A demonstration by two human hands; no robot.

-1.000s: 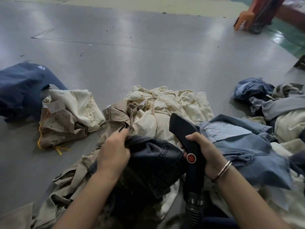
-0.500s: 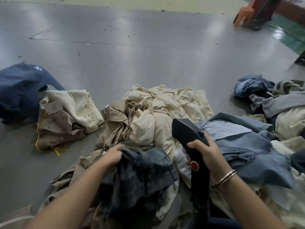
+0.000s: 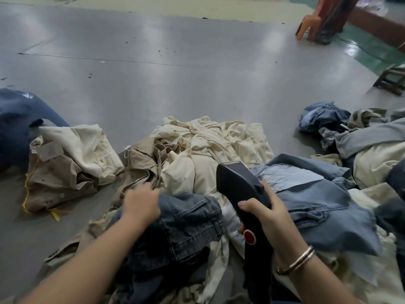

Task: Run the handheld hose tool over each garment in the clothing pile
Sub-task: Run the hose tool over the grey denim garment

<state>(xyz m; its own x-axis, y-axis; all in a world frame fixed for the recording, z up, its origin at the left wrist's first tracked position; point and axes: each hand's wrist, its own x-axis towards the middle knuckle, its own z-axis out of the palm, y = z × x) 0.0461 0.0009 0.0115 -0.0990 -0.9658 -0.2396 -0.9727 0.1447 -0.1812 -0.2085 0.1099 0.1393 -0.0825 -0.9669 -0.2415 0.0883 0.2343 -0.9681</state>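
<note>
Gripping the black, red-buttoned hose tool in right hand; beside it, left hand holds crumpled dark jeans.

left hand curled, blurred; right hand clenched in grip.

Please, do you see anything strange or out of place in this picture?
Nothing stands out. Garments lie in loose heaps on the grey floor, as a pile would. The right hand grips the black hose tool; the left hand rests on dark jeans.
</note>
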